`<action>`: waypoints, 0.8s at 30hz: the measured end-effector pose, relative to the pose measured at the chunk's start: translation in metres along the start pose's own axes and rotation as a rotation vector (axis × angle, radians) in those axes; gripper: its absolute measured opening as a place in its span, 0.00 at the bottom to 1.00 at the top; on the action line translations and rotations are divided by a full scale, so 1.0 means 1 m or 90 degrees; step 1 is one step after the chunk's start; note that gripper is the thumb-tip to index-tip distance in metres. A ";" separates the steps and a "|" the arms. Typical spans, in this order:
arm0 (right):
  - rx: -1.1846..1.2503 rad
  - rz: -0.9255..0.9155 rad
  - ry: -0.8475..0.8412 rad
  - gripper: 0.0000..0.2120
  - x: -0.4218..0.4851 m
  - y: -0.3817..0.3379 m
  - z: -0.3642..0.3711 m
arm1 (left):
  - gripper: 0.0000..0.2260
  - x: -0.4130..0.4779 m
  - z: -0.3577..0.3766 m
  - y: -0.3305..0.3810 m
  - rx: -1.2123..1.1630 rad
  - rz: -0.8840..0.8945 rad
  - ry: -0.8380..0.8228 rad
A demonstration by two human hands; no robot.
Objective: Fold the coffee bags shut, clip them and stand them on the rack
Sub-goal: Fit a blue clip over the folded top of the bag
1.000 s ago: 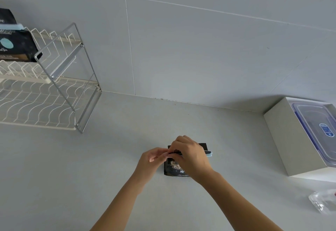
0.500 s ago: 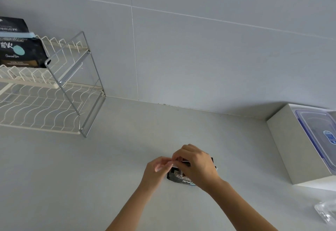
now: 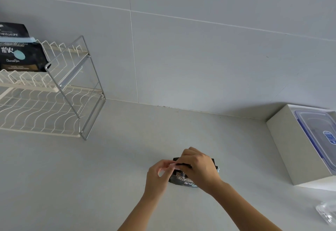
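A small black coffee bag [image 3: 181, 179] with white lettering lies on the grey counter, mostly hidden under my hands. My right hand [image 3: 199, 169] curls over its folded top and holds it. My left hand [image 3: 159, 174] pinches the fold's left end with thumb and fingertips. A light blue clip end [image 3: 218, 170] sticks out at the bag's right side. At the far left a wire rack [image 3: 60, 85] carries another black coffee bag [image 3: 20, 54], clipped with a light blue clip [image 3: 21, 39], on its upper shelf.
A white box [image 3: 289, 145] with a clear blue-rimmed plastic container [image 3: 320, 134] on it stands at the right. A clear plastic item [image 3: 327, 212] lies at the lower right edge. The tiled wall runs behind the counter.
The view has shifted a little, so the rack and its bag sit lower and more to the right. My hands stay on the bag's folded top, fingers slightly rearranged.
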State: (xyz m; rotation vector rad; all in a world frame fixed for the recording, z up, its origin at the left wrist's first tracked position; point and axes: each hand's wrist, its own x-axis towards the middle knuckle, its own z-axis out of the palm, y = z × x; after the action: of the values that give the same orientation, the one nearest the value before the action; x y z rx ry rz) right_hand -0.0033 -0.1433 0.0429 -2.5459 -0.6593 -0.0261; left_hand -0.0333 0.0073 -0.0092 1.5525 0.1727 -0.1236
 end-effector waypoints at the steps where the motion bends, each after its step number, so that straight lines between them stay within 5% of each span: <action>1: 0.003 -0.002 -0.021 0.10 0.001 0.002 -0.003 | 0.05 0.002 -0.001 0.000 0.003 -0.003 0.001; 6: 0.050 0.075 -0.015 0.11 -0.011 0.025 -0.021 | 0.05 0.015 -0.006 0.006 0.058 -0.036 0.017; 10: 0.161 0.210 0.116 0.13 -0.041 0.052 -0.030 | 0.10 0.019 0.004 0.028 0.282 0.151 0.075; 16: 0.393 0.329 0.193 0.17 -0.059 0.053 -0.022 | 0.08 0.023 0.046 0.066 0.554 0.344 -0.172; 24: 0.530 0.383 0.245 0.12 -0.061 0.055 -0.013 | 0.03 0.024 0.077 0.051 0.575 0.376 -0.095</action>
State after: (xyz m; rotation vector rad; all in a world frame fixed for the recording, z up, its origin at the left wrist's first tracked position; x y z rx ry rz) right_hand -0.0304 -0.2179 0.0200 -1.7528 0.2362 -0.0262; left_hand 0.0024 -0.0686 0.0376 2.4115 -0.5351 0.1782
